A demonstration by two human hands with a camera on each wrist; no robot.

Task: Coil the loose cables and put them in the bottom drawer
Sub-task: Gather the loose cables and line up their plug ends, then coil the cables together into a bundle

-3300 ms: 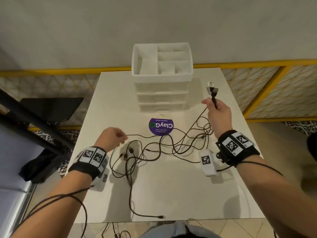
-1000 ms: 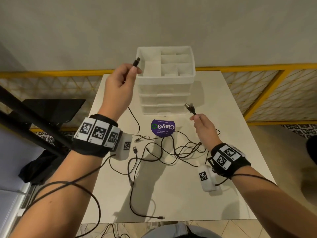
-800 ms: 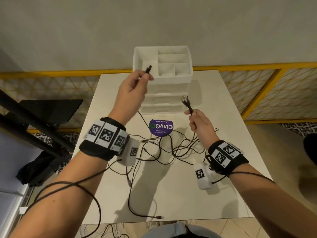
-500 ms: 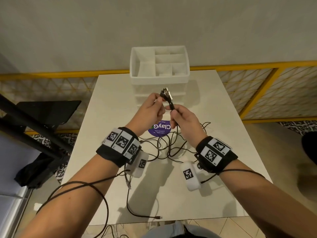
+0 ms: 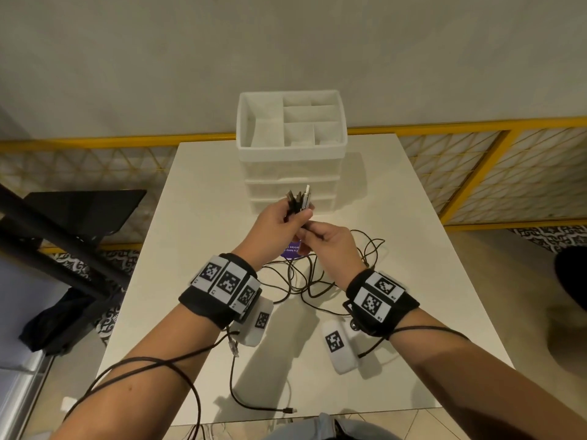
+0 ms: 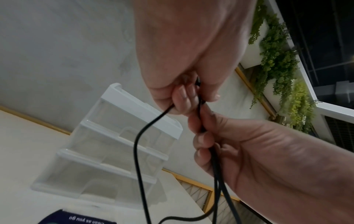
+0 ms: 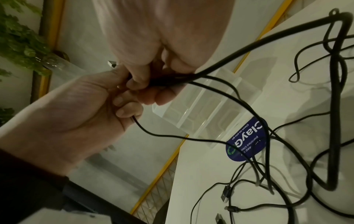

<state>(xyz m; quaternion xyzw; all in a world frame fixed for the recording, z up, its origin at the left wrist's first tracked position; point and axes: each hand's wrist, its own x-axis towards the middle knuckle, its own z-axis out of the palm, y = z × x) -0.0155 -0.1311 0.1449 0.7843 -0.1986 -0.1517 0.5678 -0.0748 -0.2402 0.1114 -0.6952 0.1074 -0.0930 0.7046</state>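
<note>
Several thin black cables [image 5: 313,282] lie tangled on the white table [image 5: 413,249]; their plug ends [image 5: 298,198] are bunched upright in my two hands. My left hand [image 5: 293,215] grips the bunch just below the plugs. Touching it from below, my right hand [image 5: 313,236] holds the same strands. In the left wrist view the left hand [image 6: 184,97] pinches the cables [image 6: 137,151] above the right hand [image 6: 201,136]. The right wrist view has my right hand [image 7: 153,84] curled round the strands [image 7: 268,44]. The white drawer unit [image 5: 292,166] stands behind, drawers closed.
A purple round sticker [image 5: 290,249] lies on the table under my hands. One cable end [image 5: 287,410] reaches the front edge. The unit's open top tray [image 5: 244,122] has dividers. A yellow railing [image 5: 476,125] runs behind the table, and a black stand [image 5: 63,230] is at the left.
My left hand came down from up left with a plug and met the right hand in front of the drawers. All the plug ends are now bunched together in both hands.
</note>
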